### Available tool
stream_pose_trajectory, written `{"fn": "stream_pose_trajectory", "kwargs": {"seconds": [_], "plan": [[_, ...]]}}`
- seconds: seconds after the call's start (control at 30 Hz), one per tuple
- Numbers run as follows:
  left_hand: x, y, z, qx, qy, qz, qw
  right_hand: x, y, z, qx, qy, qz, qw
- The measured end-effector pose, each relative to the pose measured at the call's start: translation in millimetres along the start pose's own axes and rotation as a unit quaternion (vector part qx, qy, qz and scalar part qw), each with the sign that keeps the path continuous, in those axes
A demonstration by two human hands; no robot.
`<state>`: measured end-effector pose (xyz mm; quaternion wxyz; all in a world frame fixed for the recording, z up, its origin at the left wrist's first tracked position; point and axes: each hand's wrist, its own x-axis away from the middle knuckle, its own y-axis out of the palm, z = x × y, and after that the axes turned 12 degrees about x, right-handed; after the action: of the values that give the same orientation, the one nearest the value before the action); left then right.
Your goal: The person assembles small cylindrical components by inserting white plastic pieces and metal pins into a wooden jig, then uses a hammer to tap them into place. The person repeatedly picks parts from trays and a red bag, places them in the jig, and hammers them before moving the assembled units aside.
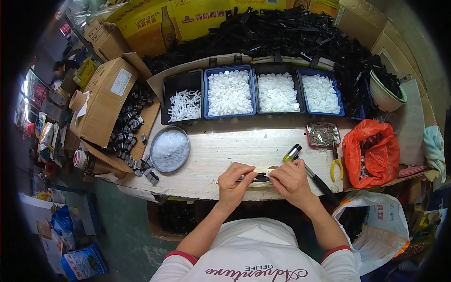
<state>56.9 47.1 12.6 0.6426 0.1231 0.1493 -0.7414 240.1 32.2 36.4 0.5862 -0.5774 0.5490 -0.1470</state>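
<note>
Near the table's front edge, my left hand [233,186] and my right hand [292,181] hold the two ends of a small black plastic part [261,177]. Fingers of both hands are pinched, and they cover much of it. Pale strips show just above and below the part; whether they belong to it I cannot tell. Close beside my right hand lies a hammer [293,151] with a metal head and a black handle that slants toward the table edge. Farther right are pliers [336,165] with yellow grips, their jaws by a tray of metal pins [323,135].
Bins of white plastic pieces [229,93] line the back, before a heap of black parts [277,37]. At left stand a round dish [170,149] and a tipped carton [104,103] spilling dark pieces. A red plastic bag [351,145] sits at the right edge.
</note>
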Motion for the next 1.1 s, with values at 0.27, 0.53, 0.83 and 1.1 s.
{"fn": "stream_pose_trajectory", "kwargs": {"seconds": [0.27, 0.53, 0.83, 1.1], "plan": [[9.5, -5.8, -6.7, -0.156, 0.007, -0.046, 0.987, -4.5, 22.7, 3.1, 0.025, -0.065, -0.075, 0.995], [12.9, -1.5, -18.3, -0.138, 0.015, -0.064, 0.988, -24.9, 20.0, 3.6, 0.048, -0.124, -0.191, 0.972], [7.0, 0.2, -12.5, -0.159, -0.018, -0.085, 0.983, -21.2, 4.6, 16.4, 0.026, -0.051, -0.168, 0.984], [7.6, 1.4, -13.6, -0.187, -0.028, -0.078, 0.979, 41.7, -86.8, 113.8, 0.164, 0.283, 0.082, 0.941]]}}
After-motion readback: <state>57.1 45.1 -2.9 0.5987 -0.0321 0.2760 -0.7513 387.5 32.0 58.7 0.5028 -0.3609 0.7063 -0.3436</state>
